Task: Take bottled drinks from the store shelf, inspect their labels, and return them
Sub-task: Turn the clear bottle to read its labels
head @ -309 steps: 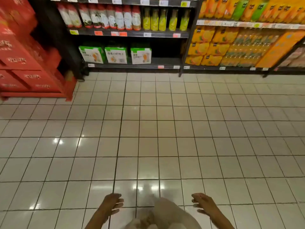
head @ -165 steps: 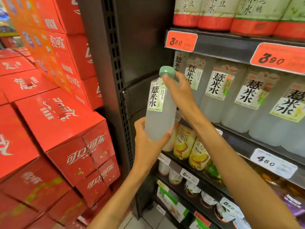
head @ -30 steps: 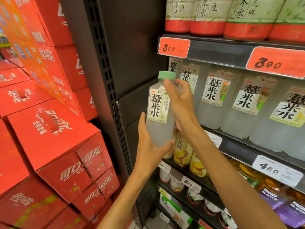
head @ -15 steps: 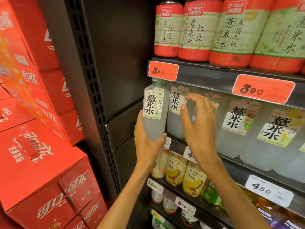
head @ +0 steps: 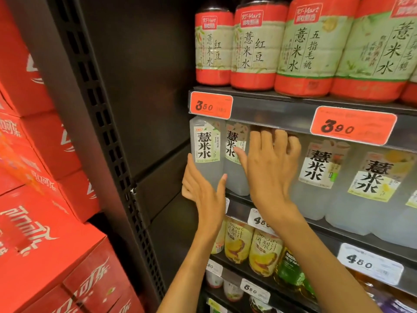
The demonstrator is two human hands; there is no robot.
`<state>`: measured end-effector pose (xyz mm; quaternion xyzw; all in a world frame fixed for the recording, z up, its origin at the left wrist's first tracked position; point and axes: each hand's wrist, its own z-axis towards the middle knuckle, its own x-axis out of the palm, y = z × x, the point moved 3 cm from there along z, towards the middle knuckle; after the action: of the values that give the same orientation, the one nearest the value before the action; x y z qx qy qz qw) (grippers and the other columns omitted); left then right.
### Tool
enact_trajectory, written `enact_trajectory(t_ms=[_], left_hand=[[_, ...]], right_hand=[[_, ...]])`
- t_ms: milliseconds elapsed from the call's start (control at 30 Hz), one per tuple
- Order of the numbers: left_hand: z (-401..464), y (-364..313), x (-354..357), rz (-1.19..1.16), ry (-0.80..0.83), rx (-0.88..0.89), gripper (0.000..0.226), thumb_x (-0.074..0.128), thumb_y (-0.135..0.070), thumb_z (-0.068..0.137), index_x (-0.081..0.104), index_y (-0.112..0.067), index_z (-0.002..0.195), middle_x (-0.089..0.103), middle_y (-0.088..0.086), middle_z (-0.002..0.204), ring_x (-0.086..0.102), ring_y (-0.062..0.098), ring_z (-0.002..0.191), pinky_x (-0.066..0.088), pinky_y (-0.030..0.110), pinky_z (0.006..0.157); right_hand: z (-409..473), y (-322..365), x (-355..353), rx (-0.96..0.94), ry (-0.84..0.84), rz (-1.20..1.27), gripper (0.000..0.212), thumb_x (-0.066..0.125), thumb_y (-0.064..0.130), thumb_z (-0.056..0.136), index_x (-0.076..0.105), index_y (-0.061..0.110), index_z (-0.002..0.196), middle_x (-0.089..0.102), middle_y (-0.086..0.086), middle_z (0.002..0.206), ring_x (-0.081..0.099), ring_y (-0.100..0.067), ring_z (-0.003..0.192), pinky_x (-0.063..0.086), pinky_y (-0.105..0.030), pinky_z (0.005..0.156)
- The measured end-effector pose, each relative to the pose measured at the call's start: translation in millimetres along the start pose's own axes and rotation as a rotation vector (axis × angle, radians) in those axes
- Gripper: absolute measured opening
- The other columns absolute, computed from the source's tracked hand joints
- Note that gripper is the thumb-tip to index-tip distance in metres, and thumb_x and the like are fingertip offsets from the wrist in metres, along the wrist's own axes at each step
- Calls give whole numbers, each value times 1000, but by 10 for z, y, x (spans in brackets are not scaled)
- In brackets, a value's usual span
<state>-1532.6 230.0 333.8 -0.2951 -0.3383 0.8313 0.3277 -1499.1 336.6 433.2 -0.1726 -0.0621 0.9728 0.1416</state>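
While the left hand (head: pixel 203 190) wraps the lower body of the pale bottle (head: pixel 206 152), thumb on its right side and fingers curled round the left and back, the right hand (head: pixel 268 168) reaches in beside it with fingers loosely spread and slightly bent, holding nothing. Its fingertips lie near the shoulder of a bottle hidden behind the hand, under the lip of the upper shelf; whether they touch it I cannot tell.

This looks like the return step. The held bottle stands upright at the far left end of the middle shelf (head: pixel 331 231), close against the neighbouring bottle (head: pixel 234 159) of the same kind and just under the orange price tag (head: pixel 211 106). Its base is hidden by the left hand, so I cannot say whether it rests on the shelf yet.

The next move, as I judge it, calls for seating the bottle fully, sliding it back level with the row and letting go without tipping the neighbour. The right hand seems placed either to steady the row or to pick the next bottle.

The bottle is tall, cloudy-white and translucent, with a white and green label bearing bold black characters facing outward. Its cap is hidden behind the tag.
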Motion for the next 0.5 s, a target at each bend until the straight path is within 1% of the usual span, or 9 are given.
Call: enact_trajectory(t_ms=[67, 133, 233, 300, 333, 400, 433, 500], left_hand=[[-1, -21, 39, 87, -19, -8, 82, 65, -30, 88, 15, -9, 148, 30, 18, 147, 33, 32, 129, 28, 45, 103], [9, -11, 52, 176, -35, -20, 79, 64, -32, 88, 19, -6, 147, 29, 22, 145, 38, 38, 122, 32, 47, 98], [40, 39, 11, 250, -41, -12, 81, 65, -37, 87, 24, -3, 147, 36, 25, 139, 43, 38, 111, 36, 46, 91], [66, 48, -33, 258, -34, 5, 84, 68, -35, 85, 23, -1, 147, 41, 26, 134, 44, 38, 107, 39, 45, 89], [73, 39, -51, 258, -32, 17, 86, 69, -33, 85, 21, 0, 148, 42, 26, 132, 44, 37, 107, 41, 44, 90], [68, 10, -63, 250, -38, 43, 88, 72, -27, 84, 18, 0, 148, 44, 24, 131, 45, 34, 110, 43, 41, 92], [59, -10, -61, 222, -47, 45, 87, 72, -24, 83, 19, -1, 148, 43, 23, 132, 44, 32, 113, 43, 40, 94], [39, -44, -42, 181, -62, 44, 83, 74, -17, 82, 25, -1, 147, 40, 22, 136, 43, 30, 120, 43, 41, 99]], right_hand=[[1, 33, 39, 16, -27, -20, 43, 66, 60, 76, 59, 18, 73, 55, 3, 66, 60, -21, 76, 29, -31, 80], [-8, 90, 72, 52, -29, -40, 46, 63, 63, 77, 58, 18, 72, 53, 4, 63, 60, -20, 76, 29, -33, 82], [16, 166, 113, 101, -46, -46, 49, 65, 64, 75, 57, 16, 72, 52, 2, 61, 60, -20, 73, 30, -34, 84], [31, 169, 138, 130, -84, -31, 49, 68, 61, 74, 55, 14, 70, 50, 1, 59, 57, -22, 71, 30, -34, 82], [26, 162, 150, 141, -104, -20, 48, 69, 59, 75, 54, 13, 69, 49, 0, 59, 55, -22, 72, 30, -34, 82], [-6, 147, 172, 157, -138, 40, 46, 67, 55, 78, 54, 12, 70, 50, -2, 60, 42, -21, 80, 30, -35, 82], [-21, 144, 180, 165, -150, 80, 44, 67, 52, 80, 54, 11, 70, 50, -3, 61, 35, -21, 81, 29, -36, 82], [-38, 137, 188, 181, -169, 136, 42, 68, 48, 80, 54, 9, 71, 51, -5, 62, 31, -21, 81, 29, -37, 82]])
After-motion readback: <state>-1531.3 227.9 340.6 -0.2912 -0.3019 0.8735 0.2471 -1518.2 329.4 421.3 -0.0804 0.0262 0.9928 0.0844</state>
